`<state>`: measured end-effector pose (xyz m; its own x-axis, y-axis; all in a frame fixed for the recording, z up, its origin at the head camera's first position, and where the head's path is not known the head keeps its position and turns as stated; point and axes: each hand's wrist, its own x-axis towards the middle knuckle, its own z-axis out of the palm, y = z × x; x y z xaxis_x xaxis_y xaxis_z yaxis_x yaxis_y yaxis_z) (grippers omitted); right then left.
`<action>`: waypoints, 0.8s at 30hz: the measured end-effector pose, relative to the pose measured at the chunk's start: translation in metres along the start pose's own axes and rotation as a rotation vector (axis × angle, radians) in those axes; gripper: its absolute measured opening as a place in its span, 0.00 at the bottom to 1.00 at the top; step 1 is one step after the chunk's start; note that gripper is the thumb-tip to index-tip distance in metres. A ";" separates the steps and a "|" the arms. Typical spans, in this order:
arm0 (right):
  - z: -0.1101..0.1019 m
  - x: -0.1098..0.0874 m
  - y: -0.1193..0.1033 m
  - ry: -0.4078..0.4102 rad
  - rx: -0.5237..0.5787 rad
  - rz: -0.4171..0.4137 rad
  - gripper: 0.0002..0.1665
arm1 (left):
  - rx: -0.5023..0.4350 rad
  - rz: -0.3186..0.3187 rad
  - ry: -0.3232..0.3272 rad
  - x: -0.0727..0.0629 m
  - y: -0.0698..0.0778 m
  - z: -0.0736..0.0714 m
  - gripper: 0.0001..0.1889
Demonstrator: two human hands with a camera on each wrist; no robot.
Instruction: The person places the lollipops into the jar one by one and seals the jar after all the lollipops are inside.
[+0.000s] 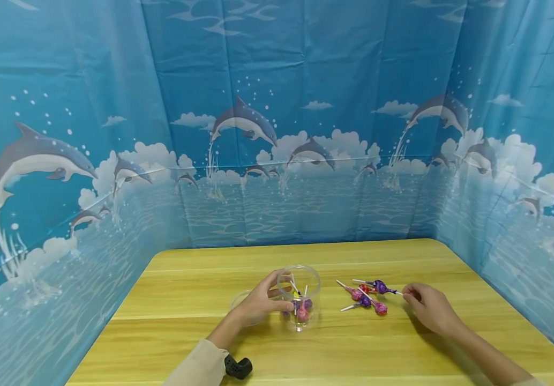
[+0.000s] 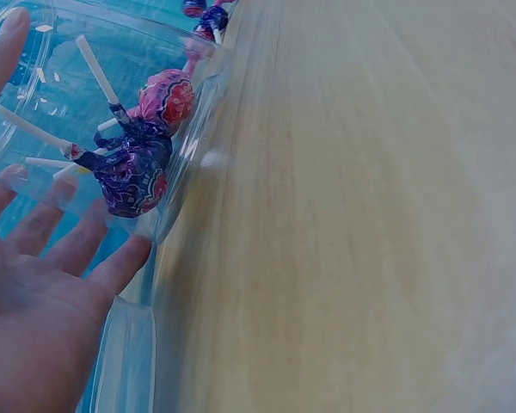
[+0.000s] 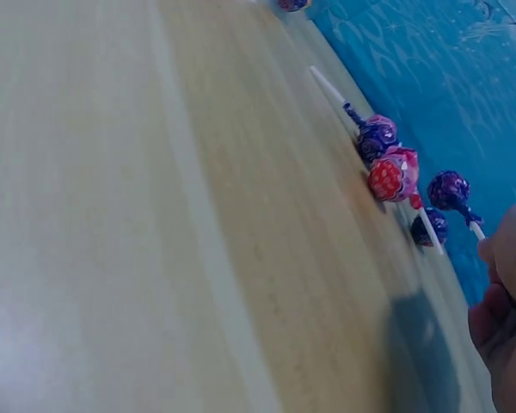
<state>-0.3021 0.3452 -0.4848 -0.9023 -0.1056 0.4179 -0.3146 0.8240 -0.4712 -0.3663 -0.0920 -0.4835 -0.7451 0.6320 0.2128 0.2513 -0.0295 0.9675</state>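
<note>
My left hand grips a clear plastic jar standing on the table, thumb on the near side and fingers round the back. Inside the jar lie several wrapped lollipops, among them a pink one and a purple one, their white sticks pointing up or sideways. To the right, my right hand pinches the white stick of a purple lollipop, whose head hangs beside a small pile. That pile holds several pink, red and purple lollipops, including a pink one at its near side.
A clear round lid lies on the table beside the jar, partly hidden behind my left hand. The yellow wood-grain table meets a blue dolphin-print curtain at its back and sides. A black device sits at my left cuff.
</note>
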 end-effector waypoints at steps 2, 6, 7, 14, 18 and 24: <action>-0.002 0.002 -0.003 -0.012 0.040 0.015 0.06 | -0.001 0.000 0.004 0.000 -0.001 0.000 0.40; -0.006 0.007 -0.009 -0.054 0.112 0.054 0.11 | -0.005 -0.001 0.005 -0.001 0.000 0.000 0.41; -0.007 0.009 -0.011 -0.065 0.131 0.060 0.12 | -0.005 -0.002 0.004 -0.001 0.000 0.000 0.41; -0.011 0.021 -0.027 -0.098 0.218 0.069 0.14 | -0.018 -0.017 -0.003 -0.001 0.002 0.001 0.41; -0.009 0.030 -0.039 -0.109 0.246 0.048 0.12 | -0.032 -0.032 -0.010 -0.003 0.001 0.000 0.41; -0.007 0.050 -0.061 -0.139 0.297 0.014 0.08 | -0.002 -0.028 -0.010 0.000 0.002 -0.001 0.40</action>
<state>-0.3263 0.2937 -0.4301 -0.9325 -0.1870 0.3091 -0.3553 0.6295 -0.6910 -0.3662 -0.0932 -0.4818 -0.7456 0.6403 0.1847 0.2295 -0.0136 0.9732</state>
